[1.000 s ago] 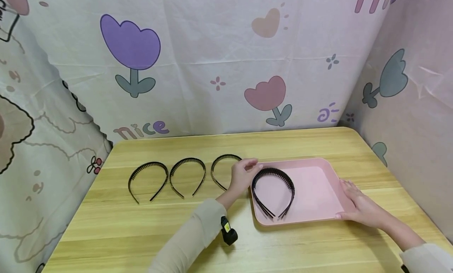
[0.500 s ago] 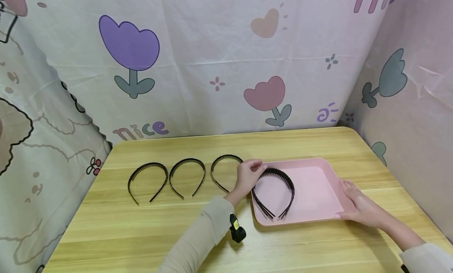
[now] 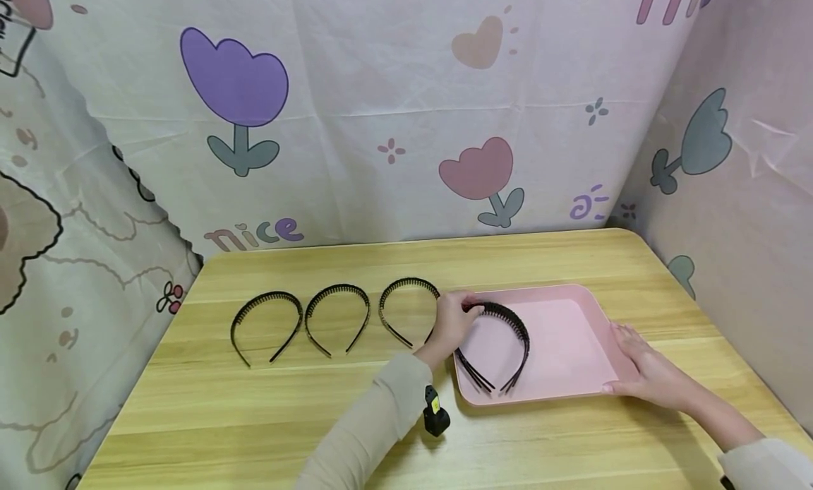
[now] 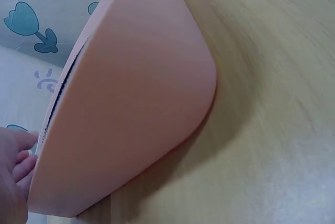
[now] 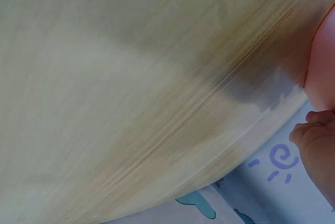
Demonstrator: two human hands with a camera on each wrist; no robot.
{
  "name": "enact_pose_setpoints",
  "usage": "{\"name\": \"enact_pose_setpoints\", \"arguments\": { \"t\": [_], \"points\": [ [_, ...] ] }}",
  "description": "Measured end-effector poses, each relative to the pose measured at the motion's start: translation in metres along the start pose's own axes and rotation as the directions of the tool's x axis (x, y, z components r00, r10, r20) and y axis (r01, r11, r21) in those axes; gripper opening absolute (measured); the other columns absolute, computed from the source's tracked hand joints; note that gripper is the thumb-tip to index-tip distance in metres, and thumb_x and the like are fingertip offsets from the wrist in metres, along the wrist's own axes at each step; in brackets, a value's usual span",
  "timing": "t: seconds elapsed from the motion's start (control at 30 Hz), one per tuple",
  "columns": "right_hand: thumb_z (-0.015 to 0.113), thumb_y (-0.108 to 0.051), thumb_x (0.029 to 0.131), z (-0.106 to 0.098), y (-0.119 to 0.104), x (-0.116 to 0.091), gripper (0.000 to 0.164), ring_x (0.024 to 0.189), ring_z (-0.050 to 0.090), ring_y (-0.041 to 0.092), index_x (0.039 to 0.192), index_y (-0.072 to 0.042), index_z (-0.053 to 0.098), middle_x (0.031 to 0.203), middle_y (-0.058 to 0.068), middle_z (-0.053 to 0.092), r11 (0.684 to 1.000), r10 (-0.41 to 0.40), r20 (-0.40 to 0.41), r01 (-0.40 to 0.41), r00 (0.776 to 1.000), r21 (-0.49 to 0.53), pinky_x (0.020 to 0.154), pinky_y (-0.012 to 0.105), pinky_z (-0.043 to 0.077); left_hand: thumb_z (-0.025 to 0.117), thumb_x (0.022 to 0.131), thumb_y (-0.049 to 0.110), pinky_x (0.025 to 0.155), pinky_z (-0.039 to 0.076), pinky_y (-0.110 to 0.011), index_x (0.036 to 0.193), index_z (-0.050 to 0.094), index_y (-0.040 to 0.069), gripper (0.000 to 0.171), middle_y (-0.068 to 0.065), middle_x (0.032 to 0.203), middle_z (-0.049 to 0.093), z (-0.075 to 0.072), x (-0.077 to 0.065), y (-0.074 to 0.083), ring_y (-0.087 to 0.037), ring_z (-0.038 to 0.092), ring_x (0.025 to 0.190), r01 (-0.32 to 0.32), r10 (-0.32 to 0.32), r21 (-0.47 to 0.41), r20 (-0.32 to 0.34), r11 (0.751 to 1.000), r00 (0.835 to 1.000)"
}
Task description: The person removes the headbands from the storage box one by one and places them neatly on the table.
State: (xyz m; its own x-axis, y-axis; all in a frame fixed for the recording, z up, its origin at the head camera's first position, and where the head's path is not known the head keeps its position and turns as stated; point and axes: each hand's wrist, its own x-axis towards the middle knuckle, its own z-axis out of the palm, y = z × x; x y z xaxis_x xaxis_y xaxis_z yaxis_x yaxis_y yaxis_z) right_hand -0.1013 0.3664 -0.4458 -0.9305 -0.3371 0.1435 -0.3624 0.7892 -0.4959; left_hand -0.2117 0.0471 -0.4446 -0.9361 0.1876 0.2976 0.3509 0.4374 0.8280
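holding the pink tray (image 3: 562, 345) by its right end with the right hand (image 3: 651, 370), spread fairly wide, thumb at the near corner and fingers along the wall. reaching to the tray's far left corner with the left hand (image 3: 452, 325), narrow, thumb and fingers bent at the arched top of the headband bunch (image 3: 517, 325); cannot tell whether pinching it or only touching it, with fingertips partly hidden. inside the tray, at its left end: that bunch, nested, legs pointing toward the near rim. on the table (image 3: 286, 419), left of the tray: the left headband (image 3: 273, 294), the middle headband (image 3: 339, 287) and the right headband (image 3: 409, 281), in a row, the last just beside the left hand and partly behind it.

could probably pull the bunch out of line by tugging only its top piece, through caught teeth. might slide the tray sideways by pushing hard against a loosened right hand, or knock the right headband askew with a careless backward sweep of the left.
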Motion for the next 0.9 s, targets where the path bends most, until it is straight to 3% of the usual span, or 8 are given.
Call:
{"name": "enact_pose_setpoints", "arguments": {
  "t": [0.13,0.37,0.67,0.9],
  "points": [
    [0.079,-0.024,0.069,0.0006,0.0003,-0.0005,0.104,0.143,-0.003,0.037,0.139,0.019,0.016,0.136,0.047,0.022,1.000,0.007,0.004,-0.007,1.000,0.005,0.098,-0.003,-0.009,0.069,0.079,0.000,0.075,0.055,-0.023,0.095,0.069,-0.006,0.018,-0.016,0.092,0.071,0.0012,0.0002,0.0013,-0.022,0.068,0.087,0.028,-0.029,0.029,0.012,0.999,1.000],
    [0.079,-0.023,0.068,0.0007,0.0004,-0.0008,0.103,0.143,-0.009,0.015,0.139,0.018,0.016,0.136,0.047,0.022,1.000,0.008,0.002,-0.008,1.000,0.008,0.097,-0.003,-0.008,0.067,0.080,-0.004,0.077,0.056,-0.026,0.097,0.070,-0.003,0.018,-0.015,0.096,0.071,0.0018,0.0000,0.0015,-0.023,0.067,0.093,0.066,-0.069,0.082,0.035,0.994,0.997],
    [0.079,-0.023,0.069,0.0013,-0.0006,-0.0002,0.103,0.144,-0.009,0.018,0.139,0.018,0.015,0.136,0.047,0.022,1.000,0.010,0.005,-0.010,1.000,0.013,0.097,-0.004,-0.008,0.065,0.078,-0.009,0.080,0.055,-0.026,0.096,0.071,-0.001,0.021,-0.013,0.096,0.071,0.0007,0.0000,0.0032,-0.022,0.067,0.094,0.058,-0.065,0.156,0.044,0.986,0.997],
    [0.080,-0.022,0.068,0.0007,0.0001,0.0003,0.103,0.133,-0.013,-0.012,0.139,0.019,0.017,0.135,0.047,0.023,1.000,-0.007,-0.005,0.007,1.000,0.001,0.097,-0.004,-0.008,0.063,0.082,-0.004,0.078,0.055,-0.025,0.098,0.071,0.003,0.019,-0.010,0.098,0.071,0.0016,0.0006,0.0059,-0.019,0.067,0.095,0.091,-0.107,0.225,0.059,0.970,0.992]
  ]
}}
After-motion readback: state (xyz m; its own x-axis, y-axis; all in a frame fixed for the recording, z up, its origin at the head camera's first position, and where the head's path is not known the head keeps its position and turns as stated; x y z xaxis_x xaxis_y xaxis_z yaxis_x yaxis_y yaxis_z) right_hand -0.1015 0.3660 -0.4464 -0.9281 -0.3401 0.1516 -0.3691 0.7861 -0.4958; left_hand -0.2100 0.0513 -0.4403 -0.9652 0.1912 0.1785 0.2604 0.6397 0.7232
